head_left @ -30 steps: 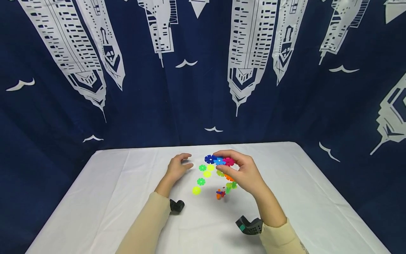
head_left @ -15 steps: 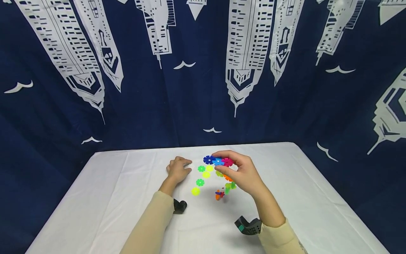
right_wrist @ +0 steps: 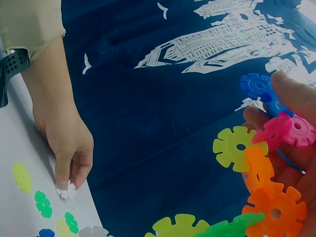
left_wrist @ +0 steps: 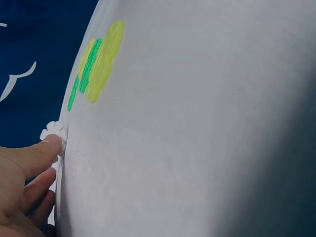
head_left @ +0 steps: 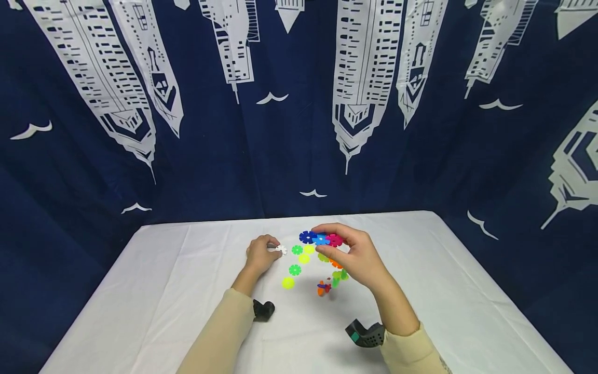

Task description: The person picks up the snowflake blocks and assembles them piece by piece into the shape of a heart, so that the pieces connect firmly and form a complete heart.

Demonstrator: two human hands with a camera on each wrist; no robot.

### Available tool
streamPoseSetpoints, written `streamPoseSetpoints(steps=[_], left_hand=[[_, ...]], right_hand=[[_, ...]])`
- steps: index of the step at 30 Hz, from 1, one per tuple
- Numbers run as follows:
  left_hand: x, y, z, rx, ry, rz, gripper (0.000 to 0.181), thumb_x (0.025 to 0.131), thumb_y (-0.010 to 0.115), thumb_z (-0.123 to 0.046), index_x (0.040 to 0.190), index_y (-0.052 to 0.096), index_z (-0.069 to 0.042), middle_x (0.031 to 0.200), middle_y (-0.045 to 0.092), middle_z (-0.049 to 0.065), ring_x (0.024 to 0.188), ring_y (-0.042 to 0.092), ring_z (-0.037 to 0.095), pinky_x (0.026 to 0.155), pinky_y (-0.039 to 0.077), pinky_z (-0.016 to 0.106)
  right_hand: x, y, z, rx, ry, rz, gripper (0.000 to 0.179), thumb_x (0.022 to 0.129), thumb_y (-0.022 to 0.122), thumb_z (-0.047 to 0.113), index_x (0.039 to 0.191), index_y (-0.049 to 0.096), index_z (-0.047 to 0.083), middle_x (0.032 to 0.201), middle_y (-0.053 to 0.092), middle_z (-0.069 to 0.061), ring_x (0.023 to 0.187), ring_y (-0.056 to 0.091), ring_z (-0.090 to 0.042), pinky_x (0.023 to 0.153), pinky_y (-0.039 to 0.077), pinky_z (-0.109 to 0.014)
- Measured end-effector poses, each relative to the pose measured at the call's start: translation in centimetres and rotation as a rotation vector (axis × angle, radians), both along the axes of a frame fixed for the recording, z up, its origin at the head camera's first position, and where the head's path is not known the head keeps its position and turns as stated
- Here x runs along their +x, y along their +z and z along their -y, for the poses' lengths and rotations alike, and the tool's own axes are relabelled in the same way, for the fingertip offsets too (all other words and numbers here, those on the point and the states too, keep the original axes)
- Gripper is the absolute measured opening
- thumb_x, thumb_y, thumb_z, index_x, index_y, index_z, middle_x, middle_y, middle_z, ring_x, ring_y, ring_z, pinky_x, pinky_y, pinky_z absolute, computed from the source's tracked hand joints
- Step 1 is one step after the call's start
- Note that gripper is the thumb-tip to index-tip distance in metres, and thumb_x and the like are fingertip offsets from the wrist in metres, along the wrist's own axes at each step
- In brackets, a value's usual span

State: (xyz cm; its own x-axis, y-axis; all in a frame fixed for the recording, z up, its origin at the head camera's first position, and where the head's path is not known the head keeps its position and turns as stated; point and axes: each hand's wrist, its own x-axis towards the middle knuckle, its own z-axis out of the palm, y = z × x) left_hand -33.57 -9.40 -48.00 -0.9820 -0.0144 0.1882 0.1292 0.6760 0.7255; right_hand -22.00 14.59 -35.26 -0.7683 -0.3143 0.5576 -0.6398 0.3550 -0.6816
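My left hand (head_left: 259, 255) pinches a white snowflake disc (left_wrist: 52, 129) between thumb and fingers, low at the tablecloth left of the loose discs. The right hand (head_left: 357, 255) holds a chain of interlocked snowflake discs above the table. In the right wrist view a dark blue disc (right_wrist: 256, 86), a pink disc (right_wrist: 274, 132), a yellow-green disc (right_wrist: 236, 147) and an orange disc (right_wrist: 276, 213) belong to this chain. Its lower part hangs below the hand, with a small orange and purple cluster (head_left: 323, 288) at the bottom. Part of the chain is hidden by the fingers.
Between the hands lie several loose discs, among them a green disc (head_left: 295, 270) and a yellow disc (head_left: 288, 283). A white cloth (head_left: 177, 291) covers the table. Behind its far edge hangs a navy curtain (head_left: 210, 171) with white building prints.
My left hand has gone from spread fingers over the cloth to pinching the white disc, which now shows at its fingertips. The right hand and its chain have hardly moved.
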Motion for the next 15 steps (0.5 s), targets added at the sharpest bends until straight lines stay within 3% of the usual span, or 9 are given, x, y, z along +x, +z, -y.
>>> streamPoseSetpoints(steps=[4,8,12,15], left_hand=[[0.2,-0.1,0.4,0.081,0.009,0.005,0.011,0.084,0.078,-0.01,0.092,0.07,-0.009,0.1,0.072,0.011,0.098,0.064,0.027,0.093,0.05,0.044],[0.3,-0.1,1.0,0.199,0.0,0.017,0.008,0.088,0.075,-0.013,0.091,0.069,-0.009,0.095,0.074,0.008,0.089,0.065,0.019,0.081,0.054,0.035],[1.2,0.7,1.1,0.429,-0.017,0.018,0.01,0.092,0.07,-0.01,0.095,0.063,-0.004,0.096,0.076,0.015,0.082,0.069,0.016,0.071,0.052,0.025],[2.3,2.1,0.6,0.598,-0.079,0.01,0.01,0.095,0.064,-0.005,0.098,0.055,-0.003,0.102,0.075,0.022,0.079,0.074,0.018,0.069,0.055,0.022]], right_hand=[[0.0,0.0,-0.1,-0.001,-0.001,0.009,0.031,0.089,0.076,0.015,0.119,0.071,0.018,0.114,0.074,0.002,0.094,0.062,-0.011,0.075,0.057,-0.026],[0.0,0.0,-0.1,0.001,-0.002,0.013,0.032,0.089,0.076,0.015,0.12,0.071,0.018,0.115,0.074,0.003,0.096,0.063,-0.011,0.079,0.057,-0.026],[0.1,0.0,-0.2,0.002,-0.007,0.022,0.032,0.089,0.076,0.016,0.12,0.07,0.018,0.116,0.073,0.003,0.097,0.062,-0.011,0.08,0.057,-0.026],[0.1,0.2,-0.2,0.004,-0.009,0.019,0.032,0.088,0.076,0.015,0.12,0.07,0.018,0.116,0.073,0.003,0.098,0.062,-0.011,0.08,0.057,-0.026]])
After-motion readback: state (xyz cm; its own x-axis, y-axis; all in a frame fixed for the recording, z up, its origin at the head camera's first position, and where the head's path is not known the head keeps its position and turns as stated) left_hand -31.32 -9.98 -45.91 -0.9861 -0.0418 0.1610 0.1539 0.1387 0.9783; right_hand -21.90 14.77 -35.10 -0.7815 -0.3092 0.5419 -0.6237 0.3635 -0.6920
